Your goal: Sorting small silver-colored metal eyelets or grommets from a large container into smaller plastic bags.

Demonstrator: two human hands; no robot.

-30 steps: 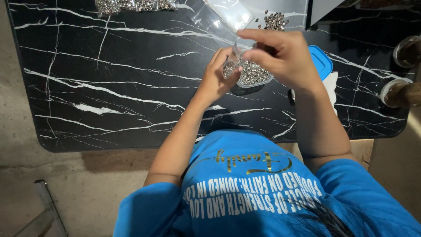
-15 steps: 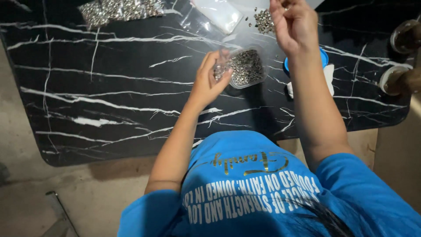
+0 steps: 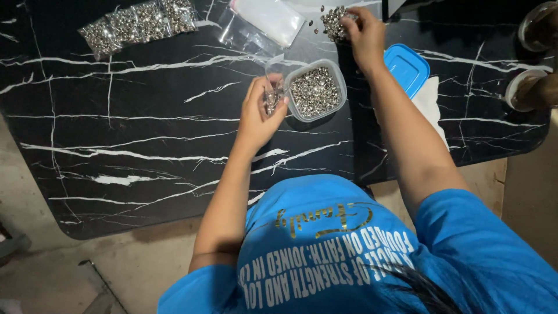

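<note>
Bag (image 3: 272,93) pinched in left hand (image 3: 258,113); right hand (image 3: 363,32) on loose studs (image 3: 334,22) near table edge.

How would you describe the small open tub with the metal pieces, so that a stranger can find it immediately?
Start from the black marble-patterned table. Near its middle, just right of the left hand, stands a clear plastic tub with rounded corners, open and full of small silver beads. Unlike the filled bags at the table's far left, it is rigid, and its blue lid lies apart to the right.

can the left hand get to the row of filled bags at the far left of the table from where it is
Probably yes. The left hand holds a small clear bag by the tub of studs; only bare tabletop lies between it and the filled bags.
</note>
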